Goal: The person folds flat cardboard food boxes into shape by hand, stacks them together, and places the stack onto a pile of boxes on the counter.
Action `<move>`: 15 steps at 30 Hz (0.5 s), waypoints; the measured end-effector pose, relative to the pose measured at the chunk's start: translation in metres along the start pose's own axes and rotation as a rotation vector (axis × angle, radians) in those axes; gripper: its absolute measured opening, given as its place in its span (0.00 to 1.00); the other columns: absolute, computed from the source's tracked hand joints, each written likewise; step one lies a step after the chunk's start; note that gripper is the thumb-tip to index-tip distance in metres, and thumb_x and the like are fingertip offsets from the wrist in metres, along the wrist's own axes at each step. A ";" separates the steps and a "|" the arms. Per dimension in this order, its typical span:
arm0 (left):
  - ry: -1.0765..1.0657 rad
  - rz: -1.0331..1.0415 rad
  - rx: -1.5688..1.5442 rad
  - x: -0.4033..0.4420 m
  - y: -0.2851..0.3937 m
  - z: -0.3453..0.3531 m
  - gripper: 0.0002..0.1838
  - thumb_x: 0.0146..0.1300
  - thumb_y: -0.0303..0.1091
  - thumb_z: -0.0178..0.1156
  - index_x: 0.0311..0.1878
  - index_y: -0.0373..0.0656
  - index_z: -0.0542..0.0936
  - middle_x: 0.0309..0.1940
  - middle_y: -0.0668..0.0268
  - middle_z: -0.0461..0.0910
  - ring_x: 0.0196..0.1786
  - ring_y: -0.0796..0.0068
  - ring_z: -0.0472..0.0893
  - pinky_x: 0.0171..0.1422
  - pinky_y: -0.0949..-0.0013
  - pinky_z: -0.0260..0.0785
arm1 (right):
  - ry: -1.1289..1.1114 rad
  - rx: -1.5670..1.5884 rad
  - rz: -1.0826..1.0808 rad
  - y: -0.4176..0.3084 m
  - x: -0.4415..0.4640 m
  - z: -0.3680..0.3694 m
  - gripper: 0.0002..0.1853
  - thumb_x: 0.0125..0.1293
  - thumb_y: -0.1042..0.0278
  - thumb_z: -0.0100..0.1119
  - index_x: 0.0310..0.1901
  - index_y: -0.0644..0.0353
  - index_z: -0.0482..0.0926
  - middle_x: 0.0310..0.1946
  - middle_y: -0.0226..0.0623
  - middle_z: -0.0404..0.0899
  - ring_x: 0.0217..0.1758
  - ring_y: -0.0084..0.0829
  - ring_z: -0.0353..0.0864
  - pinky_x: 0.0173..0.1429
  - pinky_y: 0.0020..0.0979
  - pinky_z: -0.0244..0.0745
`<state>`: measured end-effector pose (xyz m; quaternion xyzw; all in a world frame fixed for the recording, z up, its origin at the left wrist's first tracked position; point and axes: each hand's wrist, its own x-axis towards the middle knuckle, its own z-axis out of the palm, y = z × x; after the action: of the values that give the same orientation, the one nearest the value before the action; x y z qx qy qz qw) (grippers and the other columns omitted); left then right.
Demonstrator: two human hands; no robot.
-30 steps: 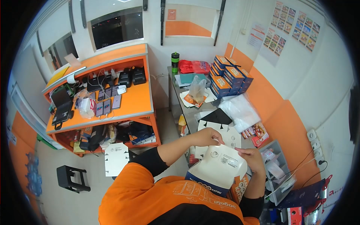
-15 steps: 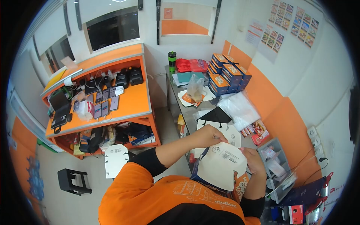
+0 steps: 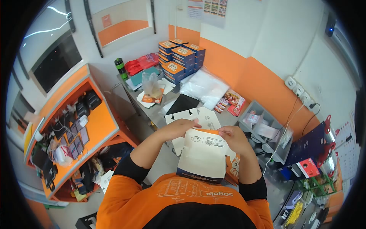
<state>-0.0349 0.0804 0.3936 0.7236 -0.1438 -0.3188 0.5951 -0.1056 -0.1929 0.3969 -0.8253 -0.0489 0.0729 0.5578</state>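
A cardboard food box point(image 3: 202, 160), white inside and dark blue on its front wall, stands against my body with its lid raised. Printed marks and a code show on the inside of the lid, and an orange strip runs along its top edge. My left hand point(image 3: 182, 128) is closed at the lid's upper left corner, its fingertips partly hidden. At the upper right, my right hand point(image 3: 231, 136) pinches the lid's edge between thumb and fingers. Flat white box blanks point(image 3: 207, 119) lie just beyond the hands. An orange printed box piece point(image 3: 233, 168) sits under my right forearm.
Stacked blue-and-orange boxes point(image 3: 184, 57) stand at the table's back, by a plastic bag pile point(image 3: 206, 88) and a green-black bottle point(image 3: 121, 68). A grey bin point(image 3: 249, 110) is on the right. At left, an orange counter point(image 3: 101, 124) holds phones and cables.
The view has swung right. The box has turned from tilted to facing me squarely, showing its inside and front wall. Both hands remain at the lid's top edge.
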 end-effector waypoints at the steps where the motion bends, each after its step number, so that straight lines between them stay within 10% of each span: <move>1: -0.038 0.031 0.158 0.002 0.003 0.001 0.24 0.75 0.51 0.60 0.60 0.40 0.84 0.44 0.62 0.89 0.44 0.74 0.84 0.54 0.68 0.76 | 0.025 -0.047 -0.005 -0.005 -0.004 0.001 0.12 0.74 0.70 0.61 0.49 0.72 0.85 0.36 0.37 0.88 0.39 0.21 0.82 0.46 0.28 0.78; 10: -0.172 0.235 0.401 0.044 0.006 0.004 0.14 0.74 0.38 0.63 0.49 0.37 0.89 0.36 0.63 0.89 0.41 0.76 0.84 0.51 0.71 0.75 | 0.092 -0.015 -0.003 -0.003 -0.021 -0.015 0.13 0.75 0.66 0.61 0.50 0.69 0.85 0.38 0.35 0.87 0.42 0.22 0.81 0.51 0.28 0.77; 15: -0.283 0.265 0.136 0.067 -0.017 -0.005 0.28 0.81 0.53 0.48 0.69 0.42 0.77 0.56 0.65 0.84 0.54 0.75 0.81 0.62 0.67 0.72 | 0.126 0.172 0.111 0.018 -0.050 -0.025 0.16 0.80 0.64 0.55 0.61 0.64 0.78 0.50 0.33 0.83 0.55 0.21 0.77 0.63 0.28 0.71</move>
<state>0.0160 0.0491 0.3584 0.6846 -0.3413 -0.3258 0.5556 -0.1503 -0.2308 0.3926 -0.7788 0.0383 0.0558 0.6236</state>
